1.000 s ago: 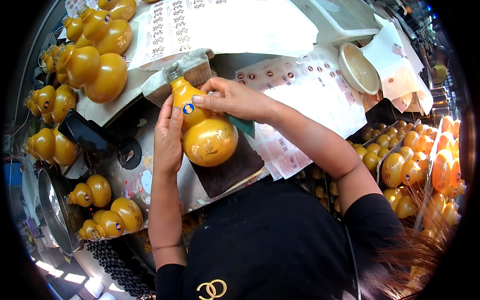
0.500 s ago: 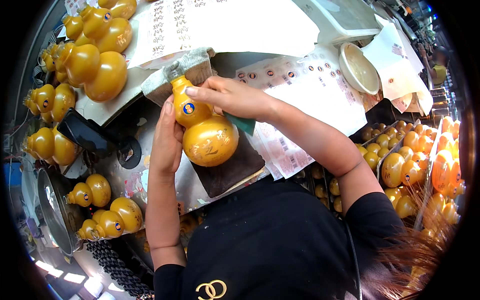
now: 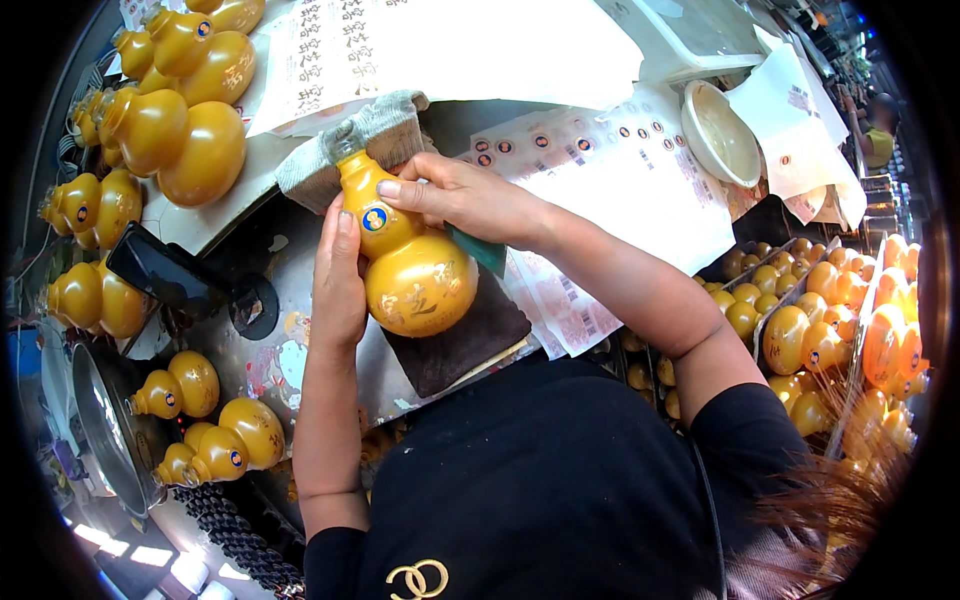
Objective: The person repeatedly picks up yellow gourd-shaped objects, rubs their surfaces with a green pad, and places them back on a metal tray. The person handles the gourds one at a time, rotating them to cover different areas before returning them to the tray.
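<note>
At the far left, yellow gourd-shaped bottles lie in several groups, and a round metal pan is tipped up near the lower ones. Just right of them, a black phone-like device leans above a round dark base. The left hand grips the gourd bottle from its left side, thumb against the upper bulb and fingers mostly hidden behind. This bottle is tilted at the middle of the worktop, its clear neck in front of a folded grey cloth, its lower bulb above a dark pad; a round blue sticker sits on the upper bulb. The right hand sets its thumb on that bulb just beside the sticker, fingers bent (whether they clasp the bottle, I cannot tell). A green piece shows beneath this hand. Farther right come a sticker sheet, a pale bowl and, lower, more yellow bottles between dividers.
</note>
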Tool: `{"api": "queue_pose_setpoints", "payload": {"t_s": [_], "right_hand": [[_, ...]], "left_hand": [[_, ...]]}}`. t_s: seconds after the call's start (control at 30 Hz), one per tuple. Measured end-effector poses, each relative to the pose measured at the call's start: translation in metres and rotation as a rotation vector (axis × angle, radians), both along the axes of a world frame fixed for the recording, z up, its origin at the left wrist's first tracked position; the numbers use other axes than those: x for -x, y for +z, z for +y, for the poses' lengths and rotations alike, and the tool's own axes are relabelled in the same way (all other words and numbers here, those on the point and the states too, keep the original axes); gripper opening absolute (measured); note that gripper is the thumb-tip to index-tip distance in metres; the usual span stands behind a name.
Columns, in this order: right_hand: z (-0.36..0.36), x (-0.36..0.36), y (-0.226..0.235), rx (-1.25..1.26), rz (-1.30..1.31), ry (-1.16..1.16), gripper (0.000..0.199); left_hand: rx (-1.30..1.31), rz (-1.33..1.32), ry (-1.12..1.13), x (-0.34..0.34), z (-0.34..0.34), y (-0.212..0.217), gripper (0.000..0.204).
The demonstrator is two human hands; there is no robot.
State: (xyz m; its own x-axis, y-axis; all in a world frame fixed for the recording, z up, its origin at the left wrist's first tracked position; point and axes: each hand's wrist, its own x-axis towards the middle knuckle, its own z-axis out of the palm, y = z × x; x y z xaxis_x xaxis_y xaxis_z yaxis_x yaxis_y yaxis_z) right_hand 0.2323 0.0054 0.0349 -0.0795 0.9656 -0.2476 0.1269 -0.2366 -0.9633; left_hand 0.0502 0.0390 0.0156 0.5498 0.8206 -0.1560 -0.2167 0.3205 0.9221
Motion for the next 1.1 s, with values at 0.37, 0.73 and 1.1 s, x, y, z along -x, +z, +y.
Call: {"api": "queue_pose_setpoints", "payload": {"t_s": [0.37,0.73,1.1], "right_hand": [[-0.002,-0.003,-0.002,-0.089,-0.164,0.074,0.065],[0.002,-0.011,-0.006,-0.016,0.064,0.102,0.064],[0.011,0.003,-0.005,-0.019,-0.107,0.013,0.065]], "left_hand": [[-0.163,0.123,-0.117,0.007,0.005,0.002,0.06],[0.076,-0.048,-0.084,0.006,0.005,0.011,0.053],[0.054,0.036,-0.021,-0.001,0.004,0.01,0.044]]}}
